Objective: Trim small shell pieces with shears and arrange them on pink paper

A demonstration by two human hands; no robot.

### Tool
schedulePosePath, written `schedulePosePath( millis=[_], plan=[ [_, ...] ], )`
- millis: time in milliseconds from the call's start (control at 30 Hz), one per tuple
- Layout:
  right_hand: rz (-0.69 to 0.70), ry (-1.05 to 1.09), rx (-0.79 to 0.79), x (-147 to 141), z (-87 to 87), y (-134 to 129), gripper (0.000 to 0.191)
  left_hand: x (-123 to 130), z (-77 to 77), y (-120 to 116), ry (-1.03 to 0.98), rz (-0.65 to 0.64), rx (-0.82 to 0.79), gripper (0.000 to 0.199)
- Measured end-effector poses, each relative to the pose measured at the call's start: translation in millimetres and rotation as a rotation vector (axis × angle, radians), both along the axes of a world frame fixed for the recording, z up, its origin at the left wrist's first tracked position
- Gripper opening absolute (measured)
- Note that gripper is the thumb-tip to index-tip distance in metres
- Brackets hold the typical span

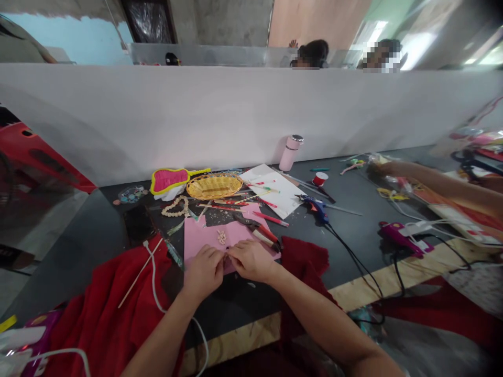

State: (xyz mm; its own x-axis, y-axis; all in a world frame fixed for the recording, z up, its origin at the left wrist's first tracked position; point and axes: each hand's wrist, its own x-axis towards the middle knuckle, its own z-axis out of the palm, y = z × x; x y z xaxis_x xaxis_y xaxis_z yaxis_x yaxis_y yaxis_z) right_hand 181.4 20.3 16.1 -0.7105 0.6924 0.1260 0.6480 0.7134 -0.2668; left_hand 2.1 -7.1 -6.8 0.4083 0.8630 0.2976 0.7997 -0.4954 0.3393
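My left hand [205,269] and my right hand [251,257] meet over the near part of a pink paper sheet [194,233]. Fingers and thumbs are pinched together around a tiny dark item, too small to name. Just beyond the fingertips, a small pile of pale beads or seeds [222,237] lies on the sheet. Pliers [262,234] with red handles rest on the paper's right side, close to my right hand. Left of the pile, a heart-shaped string of pale beads [175,207] lies on the dark table.
A wicker basket [214,187], pink hand mirror [170,181] and white paper [275,193] lie farther back. A pink bottle [291,153] stands by the white partition [220,115]. Right are a glue gun [314,208] with its cord and another person's arm [436,180]. Red cloth [106,293] covers the left front.
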Motion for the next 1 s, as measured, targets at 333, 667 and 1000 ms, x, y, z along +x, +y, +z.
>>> schedulePosePath(
  millis=[333,667,1000],
  plan=[
    [-0.063,0.039,0.048,-5.4,-19.3,-4.2,0.014,4.2,2.0,-1.3,-0.085,0.016,0.030,0.019],
    [-0.015,0.232,0.070,0.0,-23.0,1.5,0.013,3.4,3.1,-0.1,-0.191,0.033,-0.004,0.019],
    [-0.064,0.471,0.040,6.6,-24.6,13.0,0.019,-2.0,-9.4,5.3,-0.281,0.131,0.023,0.017]
  ],
)
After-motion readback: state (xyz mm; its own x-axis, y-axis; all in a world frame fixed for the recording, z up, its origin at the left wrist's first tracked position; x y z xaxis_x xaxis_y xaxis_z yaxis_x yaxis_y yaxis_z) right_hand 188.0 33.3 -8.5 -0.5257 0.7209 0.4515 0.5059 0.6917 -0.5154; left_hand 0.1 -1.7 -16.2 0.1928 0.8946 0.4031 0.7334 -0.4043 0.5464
